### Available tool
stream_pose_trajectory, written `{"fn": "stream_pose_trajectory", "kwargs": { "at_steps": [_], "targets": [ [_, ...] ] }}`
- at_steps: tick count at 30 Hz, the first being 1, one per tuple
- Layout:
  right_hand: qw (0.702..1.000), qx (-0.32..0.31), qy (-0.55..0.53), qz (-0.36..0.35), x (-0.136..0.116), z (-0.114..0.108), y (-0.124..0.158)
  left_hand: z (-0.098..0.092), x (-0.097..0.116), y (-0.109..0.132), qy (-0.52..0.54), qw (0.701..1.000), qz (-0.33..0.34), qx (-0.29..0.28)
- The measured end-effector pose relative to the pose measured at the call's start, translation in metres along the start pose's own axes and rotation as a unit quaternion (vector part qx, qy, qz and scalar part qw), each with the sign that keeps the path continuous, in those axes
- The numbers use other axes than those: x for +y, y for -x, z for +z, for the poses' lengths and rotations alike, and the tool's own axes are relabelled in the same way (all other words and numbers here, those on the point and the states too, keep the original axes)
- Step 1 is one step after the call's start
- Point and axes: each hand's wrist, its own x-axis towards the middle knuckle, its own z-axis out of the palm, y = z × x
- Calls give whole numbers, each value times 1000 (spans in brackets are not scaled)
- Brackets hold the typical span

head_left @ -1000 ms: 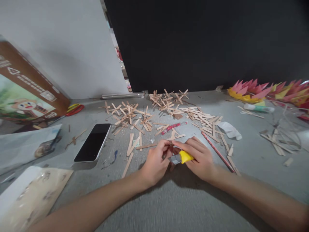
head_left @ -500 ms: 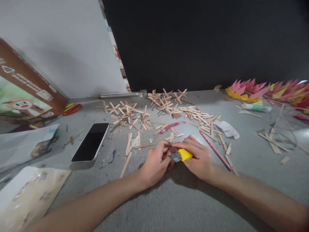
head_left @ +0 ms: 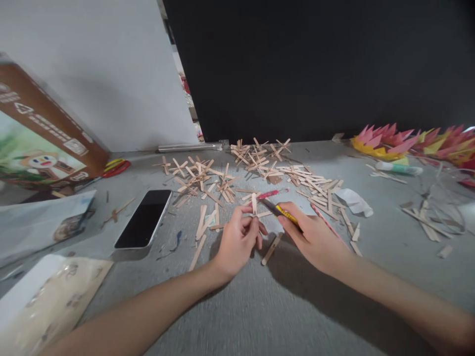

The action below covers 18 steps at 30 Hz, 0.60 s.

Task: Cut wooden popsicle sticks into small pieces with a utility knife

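My left hand (head_left: 237, 240) is closed, pinching a short wooden stick piece (head_left: 254, 203) upright between thumb and fingers. My right hand (head_left: 313, 237) grips a yellow utility knife (head_left: 282, 212), its blade end pointing toward the stick. Another stick piece (head_left: 271, 248) lies flat on the grey table (head_left: 282, 306) between the two hands. Behind them lie heaps of wooden sticks (head_left: 260, 170), several glued into crosses.
A black phone (head_left: 144, 218) lies face up at the left, near a brown printed box (head_left: 40, 138) and paper sheets (head_left: 40, 222). A red pencil (head_left: 326, 222) lies by my right hand. A red pen (head_left: 267, 194), crumpled white paper (head_left: 354, 200), a glue tube (head_left: 397, 168) and pink-yellow paper flowers (head_left: 408, 141) sit behind and at right.
My hands have drawn apart. The left one lifted a cut stick piece upright; a second piece now lies on the table. The knife turned edge-on in my right hand.
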Motion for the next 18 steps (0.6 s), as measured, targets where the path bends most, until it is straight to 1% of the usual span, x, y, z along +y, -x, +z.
{"fn": "stream_pose_trajectory", "kwargs": {
  "at_steps": [2, 6, 11, 18],
  "targets": [
    [999, -35, 2, 12, -4, -3, 1, 0, -1, 0, 2, 1000, 2, 3],
    [997, -66, -32, 32, -9, -1, 5, 0, -2, 0, 11, 1000, -1, 2],
    [996, -71, -40, 24, -11, 2, 6, 1, 1, 2, 16, 1000, -3, 4],
    [996, -70, -21, 45, -14, 5, 9, 0, -3, 2, -3, 1000, 17, 6]
  ]
}}
